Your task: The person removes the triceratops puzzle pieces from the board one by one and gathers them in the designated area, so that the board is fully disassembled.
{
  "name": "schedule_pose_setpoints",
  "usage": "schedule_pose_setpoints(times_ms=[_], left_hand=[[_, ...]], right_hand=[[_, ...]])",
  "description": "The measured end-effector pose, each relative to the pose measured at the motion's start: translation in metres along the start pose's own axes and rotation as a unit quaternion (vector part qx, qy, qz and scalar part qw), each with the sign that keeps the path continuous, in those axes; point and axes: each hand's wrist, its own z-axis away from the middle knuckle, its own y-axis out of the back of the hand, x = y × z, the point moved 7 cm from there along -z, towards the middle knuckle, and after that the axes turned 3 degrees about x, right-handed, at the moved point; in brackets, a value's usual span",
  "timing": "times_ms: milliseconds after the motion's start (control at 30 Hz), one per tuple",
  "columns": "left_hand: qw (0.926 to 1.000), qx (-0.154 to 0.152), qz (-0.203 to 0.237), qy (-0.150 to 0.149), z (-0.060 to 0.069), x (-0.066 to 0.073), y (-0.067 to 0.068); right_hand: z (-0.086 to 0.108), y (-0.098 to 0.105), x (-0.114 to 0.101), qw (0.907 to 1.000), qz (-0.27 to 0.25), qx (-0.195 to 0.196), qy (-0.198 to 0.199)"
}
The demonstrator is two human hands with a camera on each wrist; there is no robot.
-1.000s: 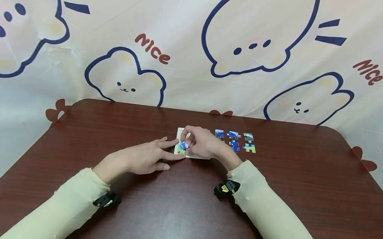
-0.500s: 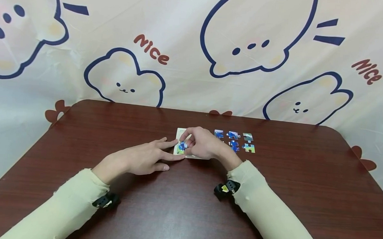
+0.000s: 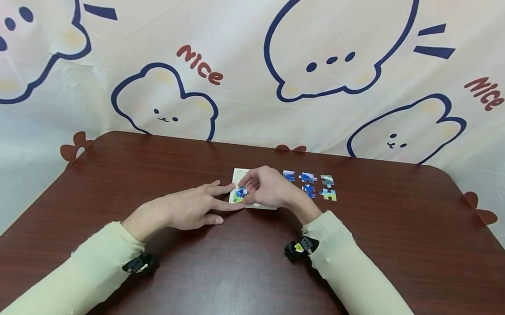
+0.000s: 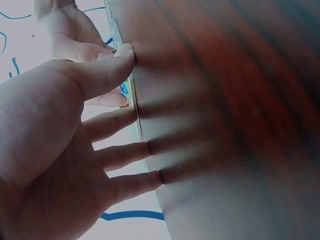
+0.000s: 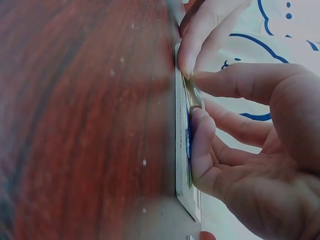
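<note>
A small pale puzzle tray (image 3: 236, 175) lies flat on the table, its right part hidden beneath my right hand (image 3: 273, 188). With thumb and fingers, that hand pinches a blue and green puzzle piece (image 3: 240, 193) in the tray's near left corner. Seen from the right wrist, the piece's edge (image 5: 195, 94) tilts up slightly between the fingertips. Fingers spread and straight, my left hand (image 3: 188, 207) rests at the tray's left side; two of its fingertips touch the tray's rim. The left wrist view shows its other fingertips (image 4: 156, 179) on the tabletop.
To the right of the tray, several loose jigsaw pieces (image 3: 308, 178) lie in rows, including a green and blue one (image 3: 329, 194). Some are partly covered by my right hand. The brown table (image 3: 238, 279) ends at a printed cloth backdrop (image 3: 246, 115).
My right wrist has shifted very slightly to the right, while its fingertips stay on the piece in the tray's corner. The left hand keeps its place.
</note>
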Motion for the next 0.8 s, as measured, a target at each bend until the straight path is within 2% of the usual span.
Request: schedule_pose_setpoints(times_ms=[400,800], left_hand=[[0.9999,-0.006,0.007,0.007,-0.001,0.0,0.0],[0.9999,-0.006,0.013,0.007,0.0,-0.001,-0.001]], right_hand=[[0.001,-0.001,-0.009,0.9967,0.074,-0.014,0.031],[0.007,0.0,-0.01,0.9971,0.06,-0.007,0.046]])
